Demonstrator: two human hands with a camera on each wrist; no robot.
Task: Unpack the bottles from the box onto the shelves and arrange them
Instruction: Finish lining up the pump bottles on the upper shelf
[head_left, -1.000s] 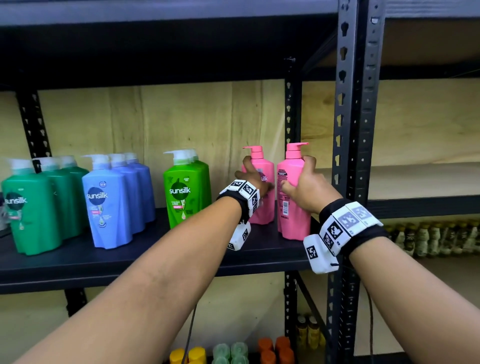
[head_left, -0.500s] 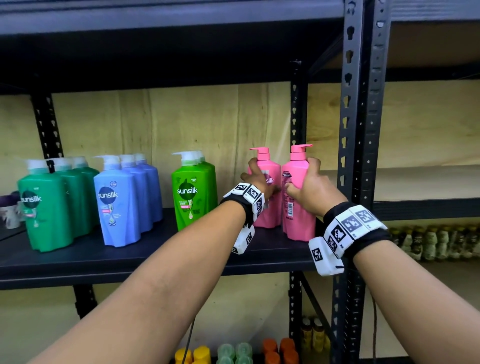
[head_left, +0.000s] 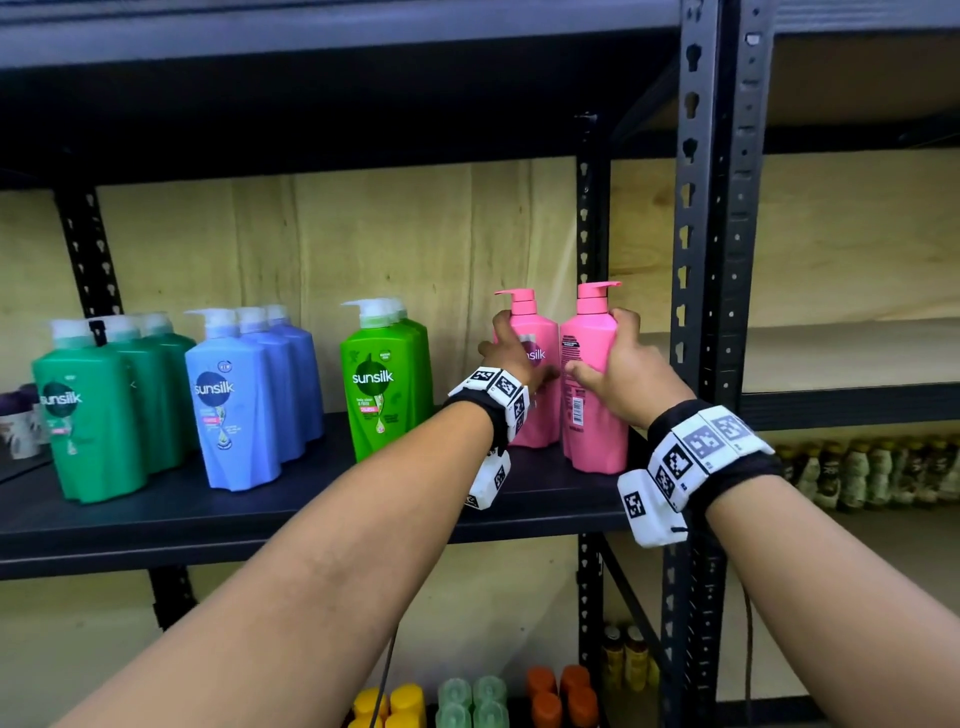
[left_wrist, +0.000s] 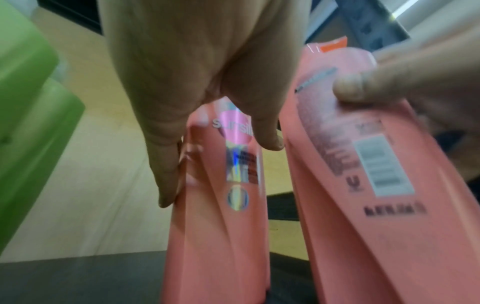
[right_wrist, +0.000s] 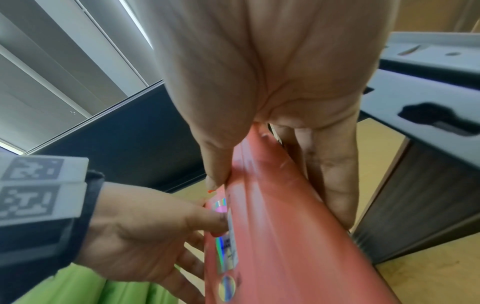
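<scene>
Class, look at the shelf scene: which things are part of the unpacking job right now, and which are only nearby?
In the job:
left hand gripping the left pink bottle
right hand gripping the right pink bottle
shelf

Only nearby:
green bottles
blue bottles
small bottles on the neighbouring shelf

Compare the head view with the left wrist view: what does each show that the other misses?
Head only: the blue bottles, dark green bottles, shelf post and both wristbands. Left wrist only: the right pink bottle's barcode close up, and the left hand's fingers along the left pink bottle's side. Both: the two pink bottles upright on the shelf, a hand gripping each, light green bottles beside them.
</scene>
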